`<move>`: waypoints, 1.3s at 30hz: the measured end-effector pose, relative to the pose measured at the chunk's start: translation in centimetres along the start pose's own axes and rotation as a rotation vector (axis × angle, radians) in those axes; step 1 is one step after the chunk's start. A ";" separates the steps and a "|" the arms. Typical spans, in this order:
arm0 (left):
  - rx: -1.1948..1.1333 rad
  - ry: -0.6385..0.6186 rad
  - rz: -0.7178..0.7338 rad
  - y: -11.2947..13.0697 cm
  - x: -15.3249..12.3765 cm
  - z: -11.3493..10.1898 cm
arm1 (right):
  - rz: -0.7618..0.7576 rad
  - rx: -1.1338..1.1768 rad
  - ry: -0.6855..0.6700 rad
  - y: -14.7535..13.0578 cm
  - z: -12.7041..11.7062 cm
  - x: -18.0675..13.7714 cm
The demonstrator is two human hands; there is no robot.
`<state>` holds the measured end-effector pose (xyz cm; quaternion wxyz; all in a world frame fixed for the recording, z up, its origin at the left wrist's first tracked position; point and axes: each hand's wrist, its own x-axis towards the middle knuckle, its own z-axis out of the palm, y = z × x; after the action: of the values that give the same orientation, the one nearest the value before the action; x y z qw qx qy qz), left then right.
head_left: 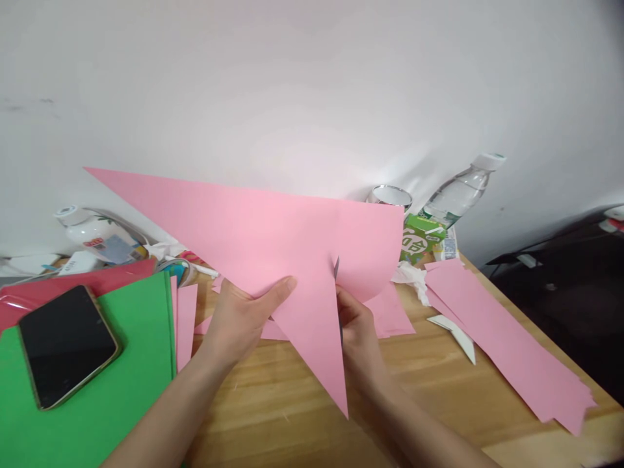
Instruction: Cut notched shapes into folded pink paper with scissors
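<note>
A large pink sheet of paper (273, 227) is held up over the table, its long point reaching to the left. My left hand (244, 318) pinches its lower edge, thumb on the near face and fingers behind. My right hand (358, 331) is closed round scissors (337, 269), of which only a dark, narrow blade and a bit of the lower part show. The blade sits in a cut that runs up through the sheet. To the left of the cut a pointed strip hangs down, and to the right the paper curls away. The scissors' handles are mostly hidden.
On the left a phone (68, 344) lies on green sheets (141, 338), near a white bottle (100, 235). Pink strips (507, 344) and a folded white piece (455, 335) lie on the right. A green box (423, 237) and a clear water bottle (461, 192) stand by the wall.
</note>
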<state>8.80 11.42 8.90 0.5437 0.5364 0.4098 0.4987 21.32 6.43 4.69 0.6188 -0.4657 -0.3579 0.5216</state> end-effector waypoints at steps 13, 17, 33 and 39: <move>0.006 0.001 -0.001 -0.1 0.0 -0.1 | 0.009 0.034 0.003 0.3 -0.3 0.0; -0.002 -0.002 -0.002 0.0 0.0 0.0 | 0.000 0.046 -0.003 0.5 -0.3 0.1; 0.008 -0.040 -0.022 -0.3 -0.2 -0.1 | -0.077 -0.054 -0.002 0.3 -0.7 0.7; 0.012 -0.048 -0.016 -0.4 -0.3 -0.2 | -0.103 -0.032 0.005 0.5 -0.7 0.7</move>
<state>8.64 11.19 8.49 0.5543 0.5482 0.4039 0.4787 22.00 7.02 3.98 0.6383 -0.4576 -0.3882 0.4822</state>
